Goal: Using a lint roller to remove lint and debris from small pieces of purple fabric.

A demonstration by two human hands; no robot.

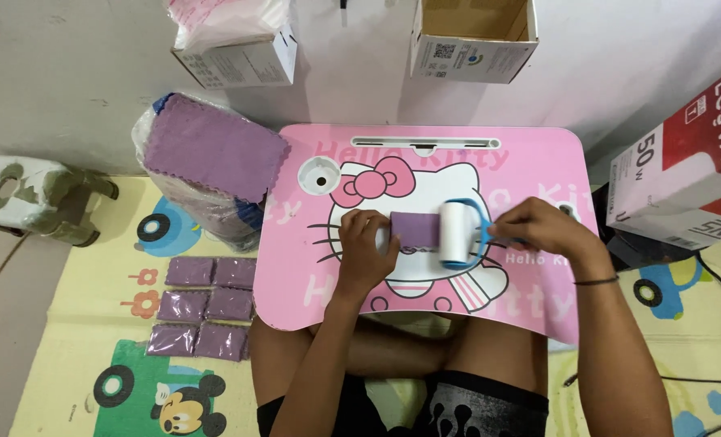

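Pale wall and a cartoon-printed play mat framed a pink cartoon-cat lap table (pixel 538 162) set across the person's legs. Near the middle of that table lay a small purple folded cloth (pixel 415 231). The left hand (pixel 363 247) pressed down on the cloth's left end, fingers curled over it in a pinning grip. The right hand (pixel 542 227) was clenched around the blue handle of a white lint roller (pixel 458 235), whose drum rested on the cloth's right end.

Judging from this, the rolling would go best with the cloth pinned flat and the drum kept square to it, travelling away from the holding hand so the fabric stayed taut rather than bunching.

Off the table's left edge, a clear plastic bag with a stack of purple scalloped cloths (pixel 211 154) stood on the mat, with six small packed purple cloths (pixel 207 306) laid in rows beside it. Beyond the far edge, an open white cardboard box (pixel 239 61) held pink plastic-wrapped material, and a second open cardboard box (pixel 472 36) showed no contents from this angle. A red-and-white carton (pixel 684 170) stood past the right edge.
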